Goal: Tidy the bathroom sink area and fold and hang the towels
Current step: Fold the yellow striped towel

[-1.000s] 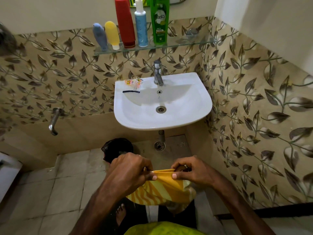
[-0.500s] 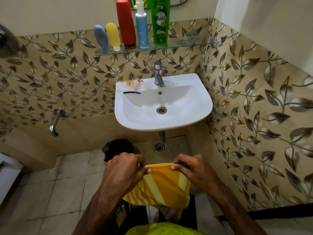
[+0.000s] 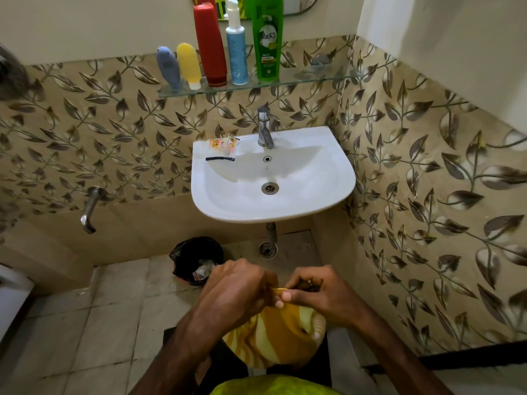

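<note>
Since half a second ago we see the left hand (image 3: 233, 289) and right hand (image 3: 316, 292) draw together, both pinching the yellow towel (image 3: 273, 334) (its top edge), which hangs bunched beneath them.

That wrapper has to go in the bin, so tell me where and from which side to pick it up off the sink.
Take the wrapper by its near edge, coming from above and in front. It lies flat on the sink rim's back left corner, with the wall behind and the tap to its right, so only the front and top look open.
</note>
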The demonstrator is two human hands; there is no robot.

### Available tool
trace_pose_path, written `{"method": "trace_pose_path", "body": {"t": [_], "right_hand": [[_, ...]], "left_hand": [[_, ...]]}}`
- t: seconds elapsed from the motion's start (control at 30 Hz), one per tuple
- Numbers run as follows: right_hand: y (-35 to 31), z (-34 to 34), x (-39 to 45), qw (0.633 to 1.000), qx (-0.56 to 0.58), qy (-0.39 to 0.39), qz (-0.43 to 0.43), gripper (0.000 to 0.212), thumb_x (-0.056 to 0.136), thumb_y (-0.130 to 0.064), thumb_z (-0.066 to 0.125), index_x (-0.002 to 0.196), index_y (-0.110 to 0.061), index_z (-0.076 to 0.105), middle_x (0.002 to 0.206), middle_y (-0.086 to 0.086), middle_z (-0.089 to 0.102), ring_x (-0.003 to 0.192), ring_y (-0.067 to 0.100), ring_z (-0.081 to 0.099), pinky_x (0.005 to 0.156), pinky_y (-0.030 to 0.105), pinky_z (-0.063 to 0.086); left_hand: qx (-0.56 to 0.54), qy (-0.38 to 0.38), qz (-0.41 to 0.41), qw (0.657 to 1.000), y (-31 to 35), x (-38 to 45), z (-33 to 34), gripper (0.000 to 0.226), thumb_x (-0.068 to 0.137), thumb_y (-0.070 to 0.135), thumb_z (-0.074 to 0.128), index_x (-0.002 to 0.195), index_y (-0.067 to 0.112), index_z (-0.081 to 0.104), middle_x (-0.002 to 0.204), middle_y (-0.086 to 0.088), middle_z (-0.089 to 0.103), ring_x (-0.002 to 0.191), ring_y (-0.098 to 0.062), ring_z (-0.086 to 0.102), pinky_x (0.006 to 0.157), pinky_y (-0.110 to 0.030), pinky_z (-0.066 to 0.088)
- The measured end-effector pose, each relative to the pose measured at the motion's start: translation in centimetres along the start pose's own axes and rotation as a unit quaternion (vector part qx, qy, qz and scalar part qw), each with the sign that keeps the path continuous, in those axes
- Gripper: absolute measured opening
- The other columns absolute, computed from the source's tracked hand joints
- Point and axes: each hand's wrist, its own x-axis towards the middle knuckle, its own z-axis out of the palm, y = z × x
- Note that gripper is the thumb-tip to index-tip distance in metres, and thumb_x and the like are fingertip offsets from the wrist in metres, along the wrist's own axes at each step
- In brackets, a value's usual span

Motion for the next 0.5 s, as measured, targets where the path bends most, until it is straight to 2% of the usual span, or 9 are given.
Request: {"method": "trace_pose_path", "body": {"t": [0.1, 0.33, 0.4, 0.5], "right_hand": [[0.3, -0.5, -0.2, 0.998, 0.022, -0.057, 0.030, 0.027, 0.087, -0.041, 0.073, 0.096, -0.016, 0.076, 0.093, 0.008, 0.074, 0.087, 0.027, 0.070, 0.074, 0.043, 0.056], [1.2, -2.1, 0.6, 0.970, -0.113, -0.190, 0.101, 0.039, 0.085, -0.063, 0.066, 0.106, -0.030, 0.071, 0.106, -0.008, 0.074, 0.096, 0.007, 0.070, 0.086, 0.040, 0.060], [1.5, -2.5, 0.6, 0.971, -0.113, -0.183, 0.106, 0.035, 0.085, -0.057, 0.072, 0.108, -0.030, 0.071, 0.107, -0.009, 0.074, 0.096, 0.004, 0.070, 0.084, 0.033, 0.060], [1.8, -2.9, 0.5, 0.984, -0.071, -0.130, 0.100, 0.028, 0.082, -0.038, 0.082, 0.105, -0.025, 0.073, 0.102, -0.005, 0.076, 0.093, 0.005, 0.072, 0.076, 0.019, 0.055]], "left_hand": [[-0.004, 0.016, 0.003, 1.000, 0.1, -0.2, -0.5, 0.033, 0.085, 0.063, 0.057, 0.100, 0.034, 0.065, 0.077, 0.007, 0.068, 0.074, -0.009, 0.063, 0.065, -0.034, 0.054], [-0.023, -0.032, -0.016, 0.999, -0.1, -0.8, -1.2, 0.036, 0.088, 0.061, 0.058, 0.106, 0.032, 0.070, 0.090, 0.013, 0.072, 0.084, -0.003, 0.064, 0.076, -0.031, 0.056], [-0.031, -0.037, -0.026, 0.998, -0.5, -1.1, -1.5, 0.035, 0.088, 0.061, 0.059, 0.106, 0.033, 0.070, 0.089, 0.014, 0.072, 0.084, -0.001, 0.064, 0.078, -0.030, 0.056], [-0.038, -0.036, -0.041, 0.998, -1.1, -1.4, -1.7, 0.033, 0.088, 0.060, 0.059, 0.106, 0.035, 0.071, 0.090, 0.015, 0.072, 0.085, 0.001, 0.064, 0.079, -0.029, 0.056]]}}
